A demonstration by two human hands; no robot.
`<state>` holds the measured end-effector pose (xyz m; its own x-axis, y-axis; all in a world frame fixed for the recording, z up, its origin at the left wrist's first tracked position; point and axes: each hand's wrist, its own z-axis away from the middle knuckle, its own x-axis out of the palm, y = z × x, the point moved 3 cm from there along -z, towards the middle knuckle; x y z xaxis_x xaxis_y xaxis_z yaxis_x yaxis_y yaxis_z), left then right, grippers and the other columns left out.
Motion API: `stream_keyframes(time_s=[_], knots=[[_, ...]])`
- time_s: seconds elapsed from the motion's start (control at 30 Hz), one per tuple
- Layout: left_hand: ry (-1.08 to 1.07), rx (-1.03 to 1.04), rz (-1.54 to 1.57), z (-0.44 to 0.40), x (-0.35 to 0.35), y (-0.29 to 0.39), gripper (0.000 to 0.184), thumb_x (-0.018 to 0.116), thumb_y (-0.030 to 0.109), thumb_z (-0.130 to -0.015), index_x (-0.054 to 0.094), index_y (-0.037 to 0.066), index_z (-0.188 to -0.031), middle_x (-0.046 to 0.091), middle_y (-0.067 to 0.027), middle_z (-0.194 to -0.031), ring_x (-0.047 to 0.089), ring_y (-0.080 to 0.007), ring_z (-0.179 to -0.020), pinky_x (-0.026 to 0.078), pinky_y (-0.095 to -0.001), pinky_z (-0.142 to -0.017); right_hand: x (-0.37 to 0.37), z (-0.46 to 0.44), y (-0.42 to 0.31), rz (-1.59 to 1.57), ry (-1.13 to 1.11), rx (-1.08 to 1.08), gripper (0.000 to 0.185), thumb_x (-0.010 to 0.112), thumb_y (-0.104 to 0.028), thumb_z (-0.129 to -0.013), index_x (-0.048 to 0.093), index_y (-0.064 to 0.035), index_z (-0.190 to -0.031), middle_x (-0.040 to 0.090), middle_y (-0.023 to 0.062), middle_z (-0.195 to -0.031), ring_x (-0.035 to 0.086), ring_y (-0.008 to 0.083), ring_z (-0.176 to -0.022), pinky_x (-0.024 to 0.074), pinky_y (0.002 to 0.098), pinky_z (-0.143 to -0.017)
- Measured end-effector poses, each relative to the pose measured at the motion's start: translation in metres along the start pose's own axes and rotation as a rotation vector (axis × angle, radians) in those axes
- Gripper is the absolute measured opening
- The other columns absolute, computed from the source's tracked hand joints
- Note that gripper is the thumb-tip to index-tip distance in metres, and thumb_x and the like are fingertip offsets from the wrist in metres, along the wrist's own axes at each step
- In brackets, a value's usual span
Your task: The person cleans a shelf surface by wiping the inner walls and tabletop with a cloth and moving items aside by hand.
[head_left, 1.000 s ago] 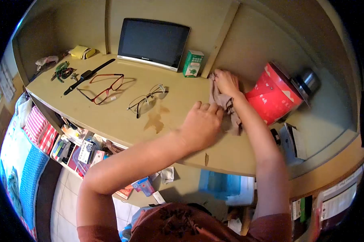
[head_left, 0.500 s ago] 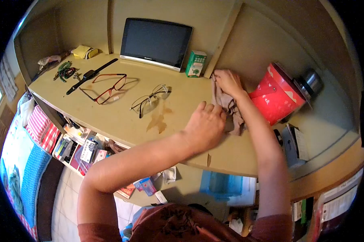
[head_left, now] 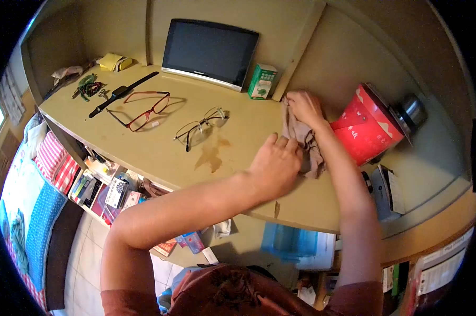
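A crumpled greyish-brown cloth [head_left: 316, 164] lies on the right part of the desk between my two hands. My right hand [head_left: 305, 109] is closed on its far end, close to the back panel. Nearer to me, my left hand [head_left: 276, 164] has curled fingers against the cloth's left edge, gripping it; the fingertips are partly hidden. Beside my right forearm, a red bucket-shaped container [head_left: 365, 126] leans at a tilt. A brown stain [head_left: 210, 158] marks the desktop left of my left hand.
Clear-lensed glasses [head_left: 201, 126], red-framed glasses [head_left: 149, 111] and a black watch [head_left: 121, 92] lie on the desk [head_left: 159, 150]. A tablet [head_left: 210, 52] and a green-and-white box [head_left: 262, 82] stand at the back. A metal-topped object [head_left: 410, 111] is behind the red container.
The whole view has shifted slightly. Both hands stay on the cloth in nearly the same place on the desk, with no clear movement of other things.
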<state>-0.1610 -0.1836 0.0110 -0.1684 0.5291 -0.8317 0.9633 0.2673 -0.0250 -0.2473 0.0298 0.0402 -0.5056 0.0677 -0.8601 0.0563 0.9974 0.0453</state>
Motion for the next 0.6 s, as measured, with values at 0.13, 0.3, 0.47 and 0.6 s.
stream_keyframes(time_s=[0.13,0.3,0.47,0.6], knots=[[0.060,0.004,0.046,0.003,0.000,-0.003,0.035,0.065,0.031,-0.079,0.064,0.001,-0.098,0.063,-0.0135,-0.096,0.062,-0.0278,-0.096,0.044,-0.0414,-0.092,0.000,-0.004,-0.001,0.111,-0.038,-0.034,0.021,0.053,-0.020,-0.085,0.068,-0.0045,-0.085,0.066,0.0241,-0.089,0.064,0.0443,-0.086,0.0500,0.0524,-0.073],[0.081,0.020,-0.002,-0.001,0.002,0.003,0.031,0.064,0.028,-0.079,0.065,0.002,-0.095,0.064,-0.0136,-0.096,0.062,-0.0273,-0.094,0.044,-0.0411,-0.092,0.005,-0.013,-0.011,0.067,-0.026,-0.056,0.023,0.051,-0.019,-0.086,0.069,-0.0051,-0.089,0.067,0.0234,-0.091,0.065,0.0433,-0.087,0.0508,0.0519,-0.076],[0.043,-0.002,0.040,0.003,-0.003,-0.001,0.028,0.062,0.025,-0.080,0.065,0.002,-0.095,0.064,-0.0138,-0.095,0.062,-0.0274,-0.095,0.044,-0.0415,-0.092,0.000,0.000,0.013,0.175,-0.120,0.020,0.023,0.051,-0.019,-0.085,0.070,-0.0051,-0.089,0.067,0.0241,-0.094,0.065,0.0443,-0.088,0.0508,0.0526,-0.077],[0.052,0.034,-0.021,-0.001,0.001,0.003,0.028,0.059,0.023,-0.081,0.065,0.001,-0.096,0.064,-0.0139,-0.099,0.062,-0.0273,-0.098,0.044,-0.0413,-0.093,0.004,-0.007,-0.005,0.177,-0.076,-0.016,0.023,0.051,-0.018,-0.084,0.070,-0.0049,-0.088,0.067,0.0238,-0.094,0.065,0.0443,-0.089,0.0512,0.0520,-0.076]])
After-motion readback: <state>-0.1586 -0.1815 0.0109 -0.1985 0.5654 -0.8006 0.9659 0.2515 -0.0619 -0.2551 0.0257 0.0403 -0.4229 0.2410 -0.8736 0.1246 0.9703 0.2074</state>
